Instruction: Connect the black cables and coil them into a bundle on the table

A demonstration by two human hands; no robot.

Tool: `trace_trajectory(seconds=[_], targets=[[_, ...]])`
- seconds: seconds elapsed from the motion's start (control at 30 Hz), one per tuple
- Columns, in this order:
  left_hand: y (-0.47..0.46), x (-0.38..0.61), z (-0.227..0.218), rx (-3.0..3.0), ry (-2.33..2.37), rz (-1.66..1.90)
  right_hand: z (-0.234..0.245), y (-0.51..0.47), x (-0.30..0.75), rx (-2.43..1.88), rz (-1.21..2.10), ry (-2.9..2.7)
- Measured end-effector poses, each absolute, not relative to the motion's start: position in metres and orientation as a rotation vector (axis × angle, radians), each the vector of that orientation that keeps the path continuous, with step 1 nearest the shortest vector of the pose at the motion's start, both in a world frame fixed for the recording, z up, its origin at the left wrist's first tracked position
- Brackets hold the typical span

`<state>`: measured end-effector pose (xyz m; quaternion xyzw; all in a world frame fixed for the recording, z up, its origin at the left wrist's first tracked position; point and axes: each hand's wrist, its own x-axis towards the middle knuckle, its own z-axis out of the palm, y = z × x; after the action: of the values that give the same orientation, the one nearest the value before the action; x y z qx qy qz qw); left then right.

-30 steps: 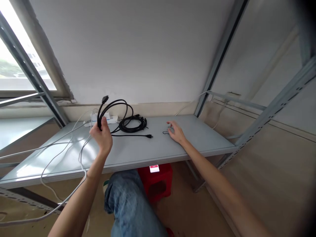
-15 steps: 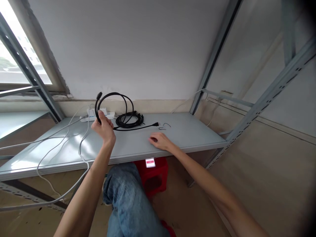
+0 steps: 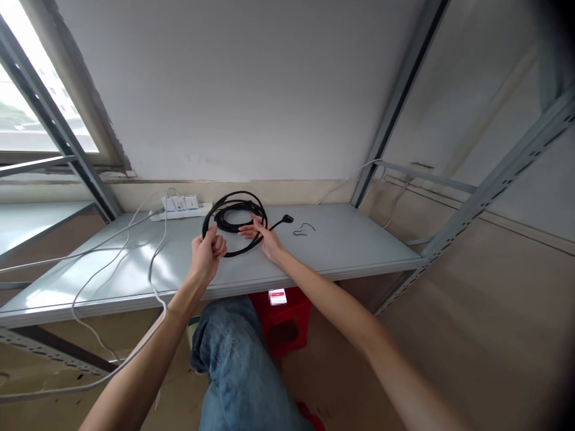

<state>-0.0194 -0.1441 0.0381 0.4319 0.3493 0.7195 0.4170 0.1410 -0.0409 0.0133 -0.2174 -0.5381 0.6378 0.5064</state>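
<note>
A black power cable [image 3: 233, 216] lies coiled on the grey metal shelf [image 3: 341, 251], its plug end [image 3: 287, 219] pointing right. My left hand [image 3: 206, 251] is closed around the near left part of the coil. My right hand [image 3: 264, 234] rests on the coil's right side with fingers stretched out over the loops. A small black wire tie [image 3: 304, 228] lies on the shelf just right of the plug.
A white power strip [image 3: 179, 208] with plugged adapters sits at the back by the wall. White cables [image 3: 112, 269] trail over the shelf's left part and front edge. A red stool [image 3: 287, 317] stands under the shelf beside my jeans-clad knee [image 3: 233, 359]. Metal uprights frame the shelf.
My left hand lowered the raised loops onto the coil on the shelf. My right hand left the wire tie, moved left and now lies on the coil.
</note>
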Motion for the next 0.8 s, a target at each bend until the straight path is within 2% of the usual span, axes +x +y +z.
trace_trajectory(seconds=[0.2,0.37,0.47,0.6,0.8], targets=[[-0.154,-0.039,0.017,1.284,0.934,1.483,0.017,-0.033,0.145,-0.588,1.690,-1.343],[-0.141,-0.055,0.032,1.260,1.119,1.623,0.014,-0.029,0.143,-0.622,1.720,-1.463],[-0.131,-0.063,0.041,1.408,1.339,1.720,0.010,-0.019,0.138,-0.636,1.682,-1.558],[-0.124,-0.081,0.043,1.720,1.719,1.670,0.008,0.001,0.124,-0.659,1.589,-1.717],[-0.119,-0.141,0.043,1.997,2.387,1.189,-0.001,0.008,0.089,-0.630,1.343,-1.845]])
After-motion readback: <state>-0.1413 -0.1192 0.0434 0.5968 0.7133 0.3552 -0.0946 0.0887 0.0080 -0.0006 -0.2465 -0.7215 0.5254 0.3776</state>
